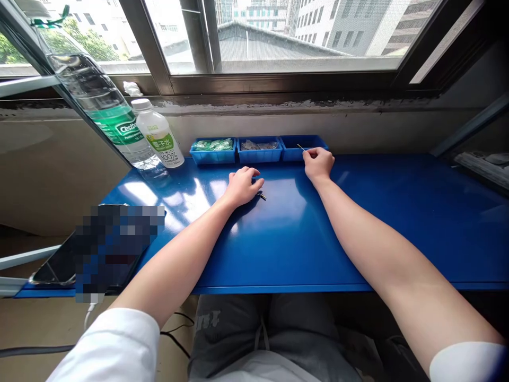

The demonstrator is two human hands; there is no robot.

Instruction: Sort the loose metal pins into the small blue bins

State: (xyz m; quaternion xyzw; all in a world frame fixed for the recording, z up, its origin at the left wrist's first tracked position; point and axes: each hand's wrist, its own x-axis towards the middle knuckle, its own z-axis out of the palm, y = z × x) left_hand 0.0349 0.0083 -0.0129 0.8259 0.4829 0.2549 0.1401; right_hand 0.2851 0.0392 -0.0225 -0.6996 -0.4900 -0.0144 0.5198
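Note:
My left hand (243,187) rests on the blue tabletop (278,249), its fingers bent and apart. Beside its thumb, a small thin dark-and-gold piece (261,196) shows on the table, partly hidden under the hand. My right hand (319,163) pinches a short thin stick-like piece (301,147) with a light golden end, too small to name exactly. That piece is held over the right blue bin (292,154), which shows a dark inside. The middle blue bin (260,155) holds clear bags of brownish small parts. In the left blue bin (213,156) are green-and-clear bags.
A large water bottle (99,101) and a smaller white bottle (161,132) stand at the back left. A dark device (59,260), partly blurred out, lies at the left edge with a white cable (88,315). A window (286,37) is behind the table.

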